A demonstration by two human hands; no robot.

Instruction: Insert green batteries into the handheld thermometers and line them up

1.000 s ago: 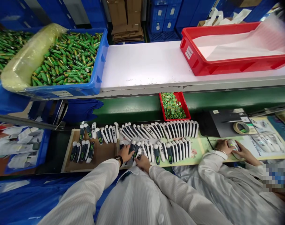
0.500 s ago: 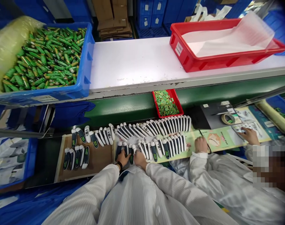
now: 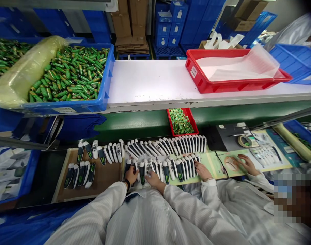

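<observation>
Handheld white-and-dark thermometers stand in two rows in front of me. In the near row, a thermometer (image 3: pixel 142 173) with green batteries in its open back stands between my hands. My left hand (image 3: pixel 131 175), with a dark band at the wrist, has its fingers bent around a thermometer at the row's left end; its fingertips are partly hidden. My right hand (image 3: pixel 153 179) is closed at the lower part of a neighbouring thermometer (image 3: pixel 146 166), thumb toward the one in the middle. The far row of thermometers (image 3: pixel 157 147) stretches behind both hands.
A brown tray (image 3: pixel 106 185) at left bears more thermometers. A small red bin (image 3: pixel 195 131) of batteries stands behind the rows. On the shelf are a blue crate (image 3: pixel 108 81) of batteries and a red tray (image 3: pixel 221 86). At right, a co-worker's hand (image 3: pixel 202 171) touches the near row's end.
The view has tilted up. The dark thermometer with green batteries now shows more fully between my hands. The co-worker's hands have shifted, one now at the near row's right end.
</observation>
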